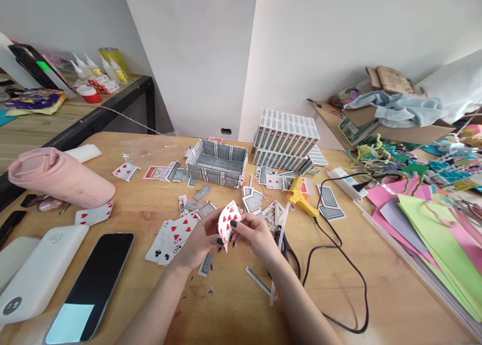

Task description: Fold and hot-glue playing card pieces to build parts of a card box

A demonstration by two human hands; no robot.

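Note:
Both of my hands pinch one curved playing card (229, 218) with red hearts on its face, held above the table. My left hand (199, 240) grips its left and lower side, and my right hand (258, 234) has the thumb on its face near the right edge. Under and beside my left hand lie larger playing cards (176, 233), face up. Cut card strips and scraps lie around, one strip (205, 264) just below my hands. Farther back stands an open box made of playing cards (217, 177). Black-handled scissors (291, 254) are partly hidden by my right forearm.
A yellow glue gun (302, 198) with a looping black cord lies to the right, near a white power strip (346, 183). Stacked card packs (285, 141) stand behind. A phone (94, 284), a white power bank (45, 269) and a pink roll (62, 177) are left; coloured sheets (433, 244) right.

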